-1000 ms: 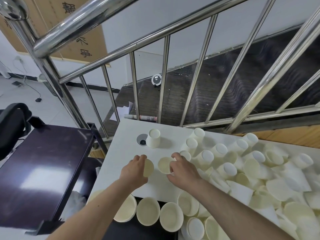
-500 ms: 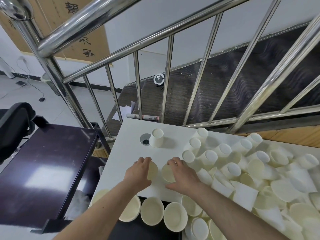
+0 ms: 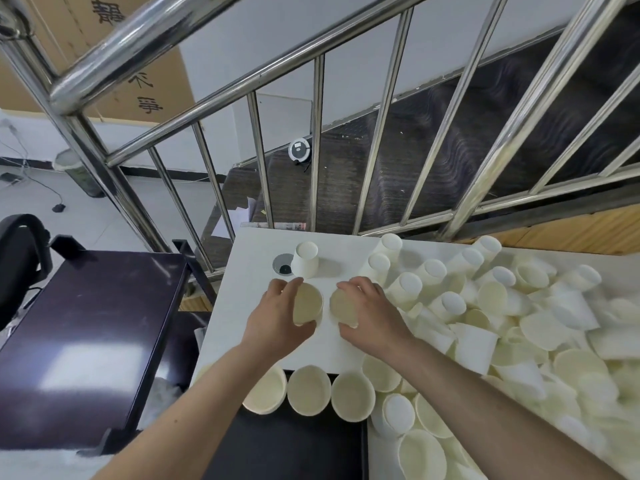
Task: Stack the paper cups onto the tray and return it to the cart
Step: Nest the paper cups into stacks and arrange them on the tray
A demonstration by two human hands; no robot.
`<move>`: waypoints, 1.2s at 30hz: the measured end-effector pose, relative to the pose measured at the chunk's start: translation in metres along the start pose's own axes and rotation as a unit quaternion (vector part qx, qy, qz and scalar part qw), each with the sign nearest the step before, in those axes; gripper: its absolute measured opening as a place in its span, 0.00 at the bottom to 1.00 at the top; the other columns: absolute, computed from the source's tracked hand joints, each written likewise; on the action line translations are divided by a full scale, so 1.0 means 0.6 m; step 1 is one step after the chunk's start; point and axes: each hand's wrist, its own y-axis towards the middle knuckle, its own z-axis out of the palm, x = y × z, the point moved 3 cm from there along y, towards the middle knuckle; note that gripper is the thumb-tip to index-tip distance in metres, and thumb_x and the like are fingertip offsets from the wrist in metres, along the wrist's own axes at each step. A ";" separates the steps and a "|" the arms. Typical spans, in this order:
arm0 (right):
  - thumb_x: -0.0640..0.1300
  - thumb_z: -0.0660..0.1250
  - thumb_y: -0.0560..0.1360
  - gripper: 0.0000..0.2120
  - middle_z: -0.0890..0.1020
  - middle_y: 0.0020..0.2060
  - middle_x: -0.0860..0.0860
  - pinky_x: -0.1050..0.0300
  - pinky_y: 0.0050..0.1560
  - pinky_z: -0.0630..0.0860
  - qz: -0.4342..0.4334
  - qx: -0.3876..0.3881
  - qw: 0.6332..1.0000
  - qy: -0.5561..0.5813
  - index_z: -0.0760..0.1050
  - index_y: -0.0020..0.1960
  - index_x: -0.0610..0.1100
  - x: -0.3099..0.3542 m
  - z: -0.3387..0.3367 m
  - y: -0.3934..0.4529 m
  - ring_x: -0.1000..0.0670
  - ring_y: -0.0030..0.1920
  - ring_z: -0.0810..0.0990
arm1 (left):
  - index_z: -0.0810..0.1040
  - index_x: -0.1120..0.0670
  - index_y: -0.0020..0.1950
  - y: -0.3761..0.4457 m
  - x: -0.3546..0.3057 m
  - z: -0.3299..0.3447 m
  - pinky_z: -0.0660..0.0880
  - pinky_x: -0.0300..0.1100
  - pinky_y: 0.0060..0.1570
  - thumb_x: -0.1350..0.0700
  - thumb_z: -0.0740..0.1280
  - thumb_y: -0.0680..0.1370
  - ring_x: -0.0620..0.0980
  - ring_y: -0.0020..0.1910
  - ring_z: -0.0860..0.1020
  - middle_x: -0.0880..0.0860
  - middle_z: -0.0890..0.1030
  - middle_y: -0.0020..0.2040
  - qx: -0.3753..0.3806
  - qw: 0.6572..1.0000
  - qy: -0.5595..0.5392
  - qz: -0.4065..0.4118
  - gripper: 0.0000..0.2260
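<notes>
Head view looks down on two paper cups standing mouth-up side by side on the white tabletop (image 3: 242, 306), each in one hand. The left cup (image 3: 307, 304) sits just beside the right cup (image 3: 343, 305), both a little nearer the camera than an upturned cup (image 3: 305, 259) standing alone beside a round cable port (image 3: 283, 265). Thin paper walls like these should weigh almost nothing and crush easily, so a light hold around the wall just under the stiffer rolled rim looks safest, and nesting should need little force.

Curled around its cup from the outer side, the left hand (image 3: 277, 318) has fingers over the far rim and thumb at the near edge. The right hand (image 3: 372, 311) mirrors it, fingers wrapped over the far side and thumb below. Both look like loose, partly closed grips rather than squeezes.

Nearer than the held cups, a row of open cups (image 3: 308, 389) stands at the far edge of the dark tray (image 3: 284, 445). Right of them a loose pile of cups (image 3: 485, 306) covers the tabletop. Left of the tabletop stands the dark cart (image 3: 86, 323), with a steel railing (image 3: 318, 133) beyond.
</notes>
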 end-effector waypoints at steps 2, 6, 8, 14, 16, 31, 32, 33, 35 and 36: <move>0.45 0.69 0.72 0.32 0.64 0.67 0.53 0.52 0.56 0.75 -0.005 -0.026 1.000 0.016 0.62 0.74 0.50 0.009 -0.019 -0.024 0.50 0.68 0.63 | 0.60 0.49 0.75 -0.024 -0.013 -0.017 0.75 0.45 0.53 0.47 0.72 0.71 0.51 0.61 0.72 0.49 0.67 0.65 -0.021 0.999 -0.015 0.019 0.36; 0.47 0.69 0.72 0.31 0.64 0.66 0.54 0.53 0.56 0.75 -0.030 -0.064 0.997 0.029 0.63 0.73 0.51 0.032 -0.048 -0.069 0.52 0.67 0.63 | 0.62 0.48 0.75 -0.072 -0.031 -0.048 0.73 0.42 0.52 0.47 0.73 0.70 0.49 0.59 0.72 0.48 0.68 0.65 -0.067 0.995 -0.037 0.056 0.37; 0.48 0.69 0.72 0.31 0.64 0.66 0.54 0.54 0.56 0.75 -0.046 -0.073 0.996 0.032 0.63 0.73 0.51 0.050 -0.059 -0.101 0.53 0.67 0.63 | 0.61 0.48 0.75 -0.107 -0.038 -0.065 0.70 0.37 0.50 0.48 0.73 0.70 0.47 0.58 0.72 0.47 0.67 0.64 -0.085 0.994 -0.038 0.065 0.37; 0.48 0.70 0.72 0.31 0.63 0.65 0.54 0.54 0.56 0.74 -0.086 -0.068 0.993 0.050 0.63 0.73 0.52 0.100 -0.058 -0.191 0.53 0.67 0.64 | 0.60 0.46 0.75 -0.222 -0.037 -0.084 0.70 0.37 0.52 0.48 0.73 0.71 0.43 0.57 0.69 0.44 0.66 0.64 -0.101 0.993 -0.025 0.047 0.36; 0.48 0.70 0.72 0.31 0.63 0.65 0.55 0.54 0.57 0.74 -0.086 -0.052 0.994 0.053 0.63 0.73 0.52 0.114 -0.042 -0.216 0.53 0.67 0.64 | 0.60 0.46 0.75 -0.258 -0.027 -0.083 0.72 0.40 0.53 0.48 0.73 0.71 0.44 0.59 0.70 0.43 0.65 0.64 -0.099 0.994 -0.021 0.030 0.36; 0.50 0.69 0.72 0.30 0.63 0.63 0.52 0.53 0.54 0.75 -0.040 0.064 0.997 0.022 0.62 0.70 0.50 0.180 0.128 -0.268 0.47 0.60 0.72 | 0.59 0.45 0.73 -0.360 0.134 -0.048 0.75 0.40 0.49 0.41 0.71 0.71 0.47 0.56 0.73 0.46 0.65 0.66 0.005 0.993 0.035 -0.110 0.35; 0.50 0.70 0.72 0.29 0.63 0.63 0.52 0.53 0.53 0.75 -0.030 0.063 0.997 0.024 0.62 0.69 0.49 0.185 0.140 -0.259 0.46 0.58 0.72 | 0.59 0.45 0.73 -0.355 0.146 -0.045 0.74 0.39 0.47 0.41 0.71 0.71 0.47 0.56 0.73 0.46 0.65 0.66 0.016 0.993 0.045 -0.107 0.35; 0.50 0.70 0.72 0.29 0.63 0.62 0.51 0.53 0.52 0.76 -0.019 0.063 0.997 0.027 0.62 0.68 0.49 0.187 0.149 -0.255 0.47 0.57 0.73 | 0.59 0.45 0.73 -0.351 0.151 -0.038 0.74 0.39 0.47 0.41 0.70 0.71 0.47 0.56 0.73 0.46 0.65 0.66 0.024 0.993 0.055 -0.105 0.34; 0.50 0.70 0.71 0.28 0.63 0.61 0.51 0.54 0.49 0.76 -0.002 0.068 0.997 0.034 0.62 0.67 0.49 0.196 0.166 -0.245 0.47 0.56 0.73 | 0.58 0.45 0.73 -0.339 0.166 -0.029 0.75 0.39 0.47 0.42 0.70 0.72 0.48 0.57 0.73 0.46 0.65 0.65 0.041 0.992 0.072 -0.096 0.34; 0.49 0.71 0.71 0.28 0.62 0.61 0.51 0.55 0.48 0.76 0.005 0.071 0.997 0.034 0.62 0.66 0.49 0.201 0.177 -0.238 0.47 0.55 0.73 | 0.58 0.46 0.73 -0.332 0.176 -0.025 0.75 0.40 0.47 0.42 0.69 0.72 0.48 0.58 0.73 0.47 0.65 0.65 0.048 0.992 0.081 -0.089 0.34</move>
